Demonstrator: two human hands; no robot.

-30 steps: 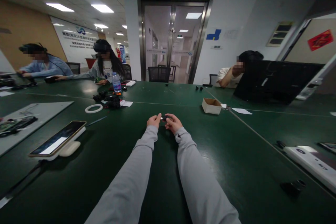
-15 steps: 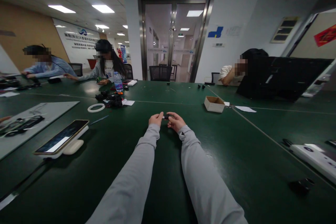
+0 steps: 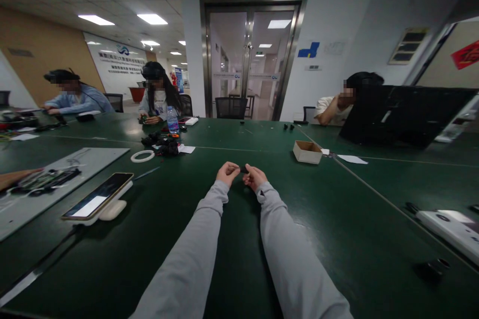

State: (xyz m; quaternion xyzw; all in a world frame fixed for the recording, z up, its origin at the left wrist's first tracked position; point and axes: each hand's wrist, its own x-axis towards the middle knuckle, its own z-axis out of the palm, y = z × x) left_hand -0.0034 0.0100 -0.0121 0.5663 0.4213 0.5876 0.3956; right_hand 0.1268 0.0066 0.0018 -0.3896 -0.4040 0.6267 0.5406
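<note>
As both arms (image 3: 198,232) stretch forward, left hand (image 3: 228,174) and right hand (image 3: 255,177) apparently pinch a black piece (image 3: 243,170).

I'm looking across a broad dark green table (image 3: 329,214), with a grey board (image 3: 103,156), a white phone stand (image 3: 113,209) and a thin bluish tool (image 3: 147,173) resting on its left side. Farther back I make out a white ring (image 3: 140,160), a tangled black bundle (image 3: 166,147) and a clear bottle (image 3: 172,120); toward my right sit an open box (image 3: 307,155), a paper sheet (image 3: 352,159), a white device (image 3: 447,232) and, nearer, a black cylindrical piece (image 3: 434,268).
</note>
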